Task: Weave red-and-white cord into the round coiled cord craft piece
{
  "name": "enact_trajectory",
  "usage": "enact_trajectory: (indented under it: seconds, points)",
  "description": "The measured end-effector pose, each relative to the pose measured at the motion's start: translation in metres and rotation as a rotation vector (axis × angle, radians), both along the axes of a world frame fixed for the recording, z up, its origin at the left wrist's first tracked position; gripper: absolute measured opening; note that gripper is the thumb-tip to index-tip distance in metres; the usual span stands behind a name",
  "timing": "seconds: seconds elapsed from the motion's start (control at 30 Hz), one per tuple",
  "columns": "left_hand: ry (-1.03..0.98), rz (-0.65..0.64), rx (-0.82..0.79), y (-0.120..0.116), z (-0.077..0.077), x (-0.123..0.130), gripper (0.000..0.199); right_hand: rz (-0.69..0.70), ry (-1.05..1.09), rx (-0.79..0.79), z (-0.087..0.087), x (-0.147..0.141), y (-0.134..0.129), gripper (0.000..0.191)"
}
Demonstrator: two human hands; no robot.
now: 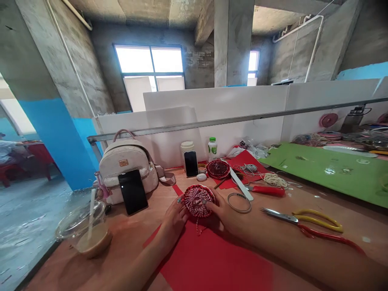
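Between my hands is a round disc wound with red-and-white twisted cord (194,199), its wraps running out from a small centre opening. A loose cord end hangs from its lower edge. My left hand (176,212) grips the disc's left rim, fingers curled behind it. On the right side my right hand (218,210) holds the rim, with the thumb on the front near the centre. Below lies a red sheet (218,258). Just beyond the disc sits a dark red round piece (218,169), and a metal ring (239,202) lies by my right wrist.
Pliers (303,224) with yellow and red handles lie at right, near a red-handled tool (266,190) and a green board (330,171). A backpack (127,161), a tablet-like device (133,192) and a drink cup (92,242) stand left. A phone (190,163) and bottle (212,148) stand behind.
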State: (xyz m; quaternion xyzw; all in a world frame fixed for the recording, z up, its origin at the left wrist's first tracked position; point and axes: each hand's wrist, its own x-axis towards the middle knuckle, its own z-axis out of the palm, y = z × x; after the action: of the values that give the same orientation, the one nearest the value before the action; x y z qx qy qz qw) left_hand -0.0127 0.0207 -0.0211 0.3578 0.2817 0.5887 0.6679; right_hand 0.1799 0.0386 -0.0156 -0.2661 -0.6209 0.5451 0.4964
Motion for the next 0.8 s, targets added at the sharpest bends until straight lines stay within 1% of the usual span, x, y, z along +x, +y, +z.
enact_trajectory:
  seconds: [0.07, 0.1, 0.17, 0.2, 0.27, 0.33, 0.4, 0.43, 0.53, 0.6, 0.7, 0.8]
  points:
    - [-0.021, 0.001, -0.001, 0.000, -0.002, 0.000, 0.031, -0.106, -0.081, 0.164, 0.001, 0.001, -0.006, 0.048]
    - [-0.029, -0.011, -0.009, 0.000, -0.002, 0.000, 0.030, -0.126, -0.133, 0.252, 0.002, 0.002, -0.009, 0.048]
    - [-0.033, -0.038, -0.034, -0.001, 0.001, 0.001, 0.031, -0.119, -0.247, 0.419, 0.004, 0.003, -0.012, 0.049]
    - [-0.038, -0.048, -0.045, -0.002, 0.002, 0.001, 0.035, -0.103, -0.304, 0.488, 0.005, 0.004, -0.013, 0.054]
    - [-0.046, -0.063, -0.055, -0.003, 0.006, 0.002, 0.044, -0.068, -0.403, 0.586, 0.007, 0.003, -0.014, 0.065]
    - [-0.046, -0.055, -0.047, -0.006, 0.010, 0.002, 0.043, -0.027, -0.466, 0.642, 0.007, 0.003, -0.015, 0.061]
    - [-0.032, -0.026, -0.030, -0.009, 0.014, 0.003, 0.036, -0.005, -0.477, 0.666, 0.006, 0.003, -0.015, 0.057]
    - [-0.025, -0.006, -0.018, -0.010, 0.015, 0.004, 0.036, -0.025, -0.458, 0.661, 0.005, 0.003, -0.015, 0.054]
    - [-0.007, 0.017, 0.008, -0.015, 0.018, 0.006, 0.043, -0.174, -0.360, 0.572, 0.000, 0.005, -0.009, 0.042]
    - [0.002, 0.006, 0.018, -0.017, 0.018, 0.007, 0.044, -0.225, -0.330, 0.491, -0.003, 0.007, -0.005, 0.040]
    - [0.005, -0.006, 0.029, -0.016, 0.017, 0.006, 0.043, -0.184, -0.361, 0.432, -0.006, 0.011, -0.004, 0.037]
    - [0.004, -0.017, 0.024, -0.013, 0.015, 0.003, 0.035, -0.183, -0.408, 0.439, -0.005, 0.016, -0.009, 0.030]
